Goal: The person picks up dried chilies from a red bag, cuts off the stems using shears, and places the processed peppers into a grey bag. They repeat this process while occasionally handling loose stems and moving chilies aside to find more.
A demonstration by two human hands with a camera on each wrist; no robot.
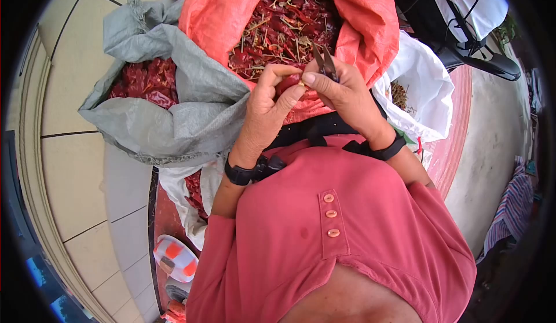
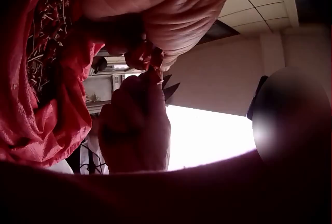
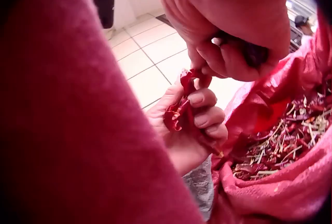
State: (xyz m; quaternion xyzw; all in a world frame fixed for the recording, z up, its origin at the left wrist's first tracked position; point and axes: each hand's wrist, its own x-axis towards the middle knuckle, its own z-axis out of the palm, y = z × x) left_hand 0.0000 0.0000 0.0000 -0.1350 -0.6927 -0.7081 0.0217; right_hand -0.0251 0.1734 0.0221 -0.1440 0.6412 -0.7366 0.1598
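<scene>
My left hand [image 1: 262, 113] grips a dried red chili pepper [image 1: 288, 83] between curled fingers and thumb, over the near rim of an orange-red sack [image 1: 214, 19]. My right hand [image 1: 349, 98] holds scissors [image 1: 326, 64] in its palm, their two pointed blades sticking out away from the chili and slightly apart. Its thumb and forefinger meet at the chili's end, close to the left thumb. In the right wrist view the chili [image 3: 178, 114] looks torn or split open, with wrinkled, curled edges. The scissors' handles are mostly hidden in the right fist.
Dried chilies and stem bits [image 1: 284, 25] fill the orange-red sack. At left, a grey sack [image 1: 191, 123] holds more red chilies [image 1: 152, 80]. A white bag [image 1: 431, 100] with brownish stems stands at right. Another white bag [image 1: 174, 181] lies by the left elbow, near an orange-and-white checked object [image 1: 176, 256].
</scene>
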